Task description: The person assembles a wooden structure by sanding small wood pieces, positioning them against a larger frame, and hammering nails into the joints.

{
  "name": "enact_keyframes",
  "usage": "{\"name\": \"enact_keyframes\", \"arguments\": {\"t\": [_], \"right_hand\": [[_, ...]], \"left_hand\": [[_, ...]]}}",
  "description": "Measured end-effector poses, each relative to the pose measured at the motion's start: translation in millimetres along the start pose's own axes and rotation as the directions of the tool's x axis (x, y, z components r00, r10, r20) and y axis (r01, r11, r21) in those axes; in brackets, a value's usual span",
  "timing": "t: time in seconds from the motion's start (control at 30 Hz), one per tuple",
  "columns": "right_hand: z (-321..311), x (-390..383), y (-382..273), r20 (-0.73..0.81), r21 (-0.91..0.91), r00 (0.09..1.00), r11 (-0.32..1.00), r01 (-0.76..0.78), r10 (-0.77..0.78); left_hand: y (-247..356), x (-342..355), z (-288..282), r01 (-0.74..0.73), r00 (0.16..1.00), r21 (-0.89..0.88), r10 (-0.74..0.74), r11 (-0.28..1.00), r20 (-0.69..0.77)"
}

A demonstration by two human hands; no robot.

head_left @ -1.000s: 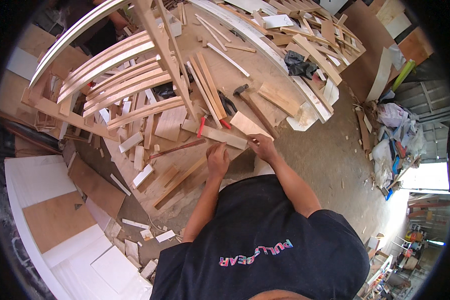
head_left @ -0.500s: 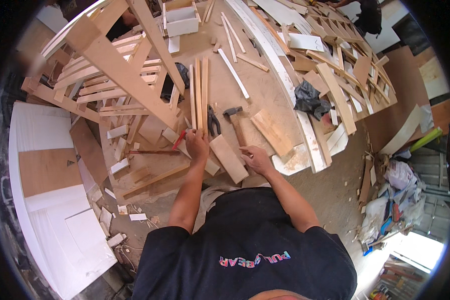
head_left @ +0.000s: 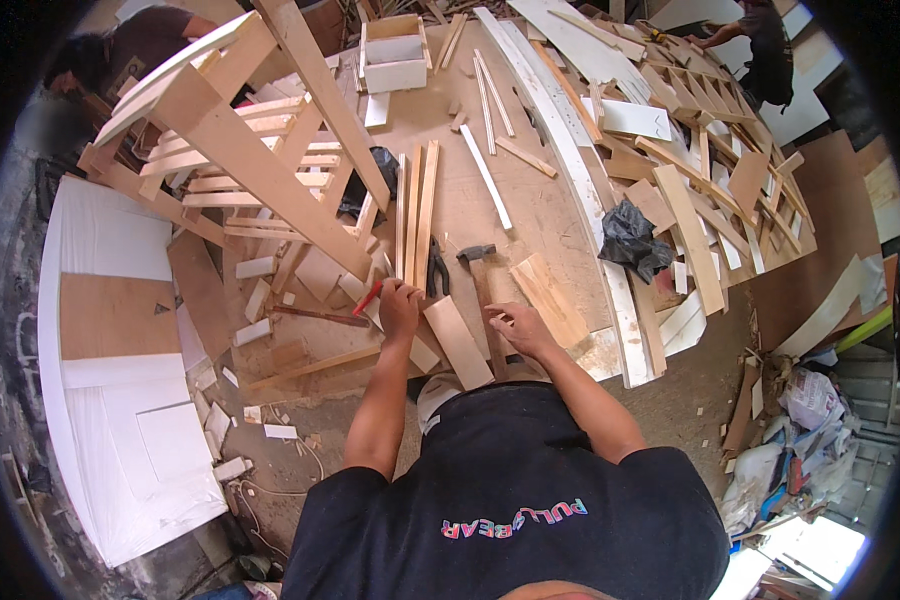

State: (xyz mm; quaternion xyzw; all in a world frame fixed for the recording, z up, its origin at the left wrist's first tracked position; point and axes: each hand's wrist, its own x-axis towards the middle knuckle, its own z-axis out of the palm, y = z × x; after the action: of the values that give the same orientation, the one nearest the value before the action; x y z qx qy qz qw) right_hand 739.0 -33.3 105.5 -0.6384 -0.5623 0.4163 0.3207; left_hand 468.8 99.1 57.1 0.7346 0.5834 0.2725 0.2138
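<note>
Starting far left of the hammer (head_left: pixel 481 285): slatted wooden frame (head_left: pixel 195 110), tilted. Left of the hammer: red object (head_left: pixel 368 298), then the worker's left hand (head_left: pixel 400 312), fingers curled; cannot tell whether it grips the red object or the strips. Wood strips (head_left: pixel 427 205), left of the hammer, lie parallel, probably to stay grouped. Pliers (head_left: pixel 434 252) just left of it, handy. Hammer's handle points bodyward, presumably for easy pickup; right hand (head_left: pixel 518 328) beside it, fingers loosely parted, nothing visibly grasped, contact unclear.
</note>
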Motion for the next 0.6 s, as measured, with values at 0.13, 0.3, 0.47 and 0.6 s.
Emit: {"name": "enact_keyframes", "arguments": {"t": [0.13,0.3,0.47,0.6], "right_hand": [[12.3,11.7,-6.1,-0.053,0.058,0.999,0.998,-0.003,0.006],[43.9,19.2,-46.5,0.005,0.417,0.978,0.888,-0.192,0.209],[63.3,31.7,-100.5,0.231,0.826,0.945,0.467,-0.316,0.231],[67.1,26.8,-122.1,0.161,0.826,0.975,0.519,-0.220,0.155]], "left_hand": [[21.6,-0.3,-23.0,-0.157,0.983,-0.091,0.146,0.983,-0.115],[78.4,-25.3,-56.4,0.250,0.967,-0.562,-0.236,0.788,0.099],[69.2,-59.1,-62.6,0.500,0.861,-0.837,-0.232,0.223,0.453],[61.2,-77.0,-83.3,0.603,0.791,-0.797,-0.161,0.038,0.591]]}}
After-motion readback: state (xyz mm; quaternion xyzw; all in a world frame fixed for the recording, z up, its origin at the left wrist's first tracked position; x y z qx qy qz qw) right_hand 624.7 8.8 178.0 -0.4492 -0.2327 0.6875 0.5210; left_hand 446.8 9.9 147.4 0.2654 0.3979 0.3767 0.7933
